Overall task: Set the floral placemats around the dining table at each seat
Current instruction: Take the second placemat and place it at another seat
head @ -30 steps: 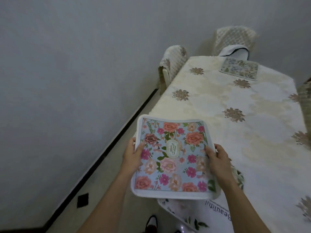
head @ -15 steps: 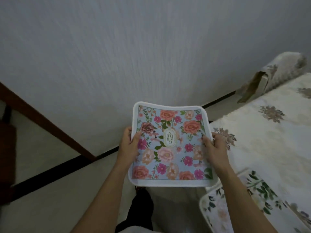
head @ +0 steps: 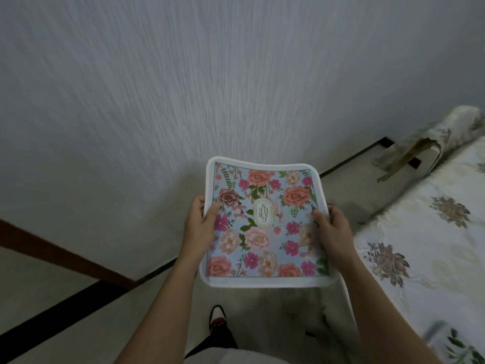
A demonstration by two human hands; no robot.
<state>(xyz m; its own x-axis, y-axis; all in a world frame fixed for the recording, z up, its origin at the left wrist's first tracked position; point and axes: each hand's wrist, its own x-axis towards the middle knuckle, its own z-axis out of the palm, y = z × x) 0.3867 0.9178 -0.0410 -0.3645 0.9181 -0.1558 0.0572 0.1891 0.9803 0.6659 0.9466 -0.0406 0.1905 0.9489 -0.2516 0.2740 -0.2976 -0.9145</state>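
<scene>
Holding as before, the left hand (head: 200, 227) and right hand (head: 332, 229) keep each grip clenched on a side edge of the floral placemat (head: 265, 227) — thumbs on top — in the air above the floor, left of the bench (head: 425, 232), which has slid further right in view. Near right, one green-leaf placemat (head: 456, 345) lies blurred on the bench; far right stands one covered chair (head: 430, 143). Two placemats in all — and one shoe (head: 217, 315) below.

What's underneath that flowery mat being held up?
The placemat is held in the air, not on the table. Below its near edge show pale floor and a shoe. The mat covers the floor right under it and the fingers of the left hand and right hand.
</scene>
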